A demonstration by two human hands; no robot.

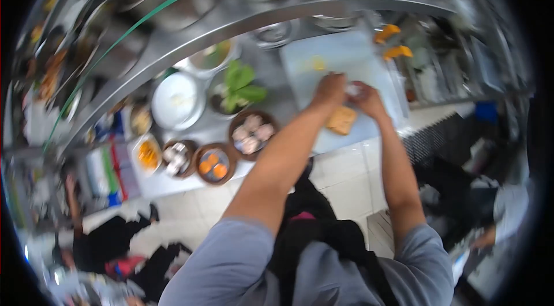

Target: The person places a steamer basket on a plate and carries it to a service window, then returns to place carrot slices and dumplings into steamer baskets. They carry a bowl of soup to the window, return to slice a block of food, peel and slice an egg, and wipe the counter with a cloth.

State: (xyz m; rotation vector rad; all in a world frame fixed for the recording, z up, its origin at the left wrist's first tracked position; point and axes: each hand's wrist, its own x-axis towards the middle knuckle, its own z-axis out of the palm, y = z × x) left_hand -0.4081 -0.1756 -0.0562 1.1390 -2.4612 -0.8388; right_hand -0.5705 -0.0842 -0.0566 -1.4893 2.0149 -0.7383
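Observation:
Both my hands are over the pale cutting board [300,69]. My left hand [331,90] has its fingers curled together, and what they hold, if anything, is hidden. Close by on its right, my right hand [366,99] is closed around a small whitish thing [352,91], blurred, between the two hands. Just below them a browned, bread-like piece [341,120] lies on the board. Small yellow bits [318,63] are on the board above my left hand.
Left of the board are leafy greens [241,88], white plates [175,100] and round baskets of pinkish pieces [252,133] and orange pieces [213,165]. Orange-handled tools [397,52] lie at the right. A metal shelf edge [271,10] crosses above. Other people stand at lower left and right.

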